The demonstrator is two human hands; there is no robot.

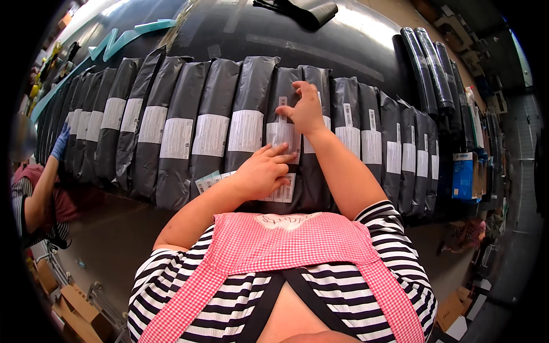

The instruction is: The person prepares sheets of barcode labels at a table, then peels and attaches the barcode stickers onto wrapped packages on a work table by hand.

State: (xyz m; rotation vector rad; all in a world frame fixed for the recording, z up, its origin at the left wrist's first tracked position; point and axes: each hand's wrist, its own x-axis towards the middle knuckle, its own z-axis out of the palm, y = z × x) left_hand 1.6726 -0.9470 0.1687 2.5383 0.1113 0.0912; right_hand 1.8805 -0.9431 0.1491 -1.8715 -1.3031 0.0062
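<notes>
Many dark grey bagged parcels (221, 80) stand packed side by side, their row curving across the middle of the frame, each clearly visible one bearing a white label. At the centre, both of the person's bare hands are over one parcel (285, 83). The right hand (307, 114) has its fingers spread and is closed around nothing; its thumb touches a narrow barcode strip (282, 104) above the white label (279, 135). The left hand (258, 173) rests palm down just below, fingers apart on the label's lower part, with no grip showing. Under it, a sheet of barcode stickers (284, 193) partly shows.

As far as one can judge, strip placing is about half through: most parcels right of centre carry a strip, the central one seems nearly finished, and those to the left show only white labels. The parcel just behind the right hand is too covered to be sure. At the far left, a co-worker's blue-gloved hand (60, 143) touches the row.
</notes>
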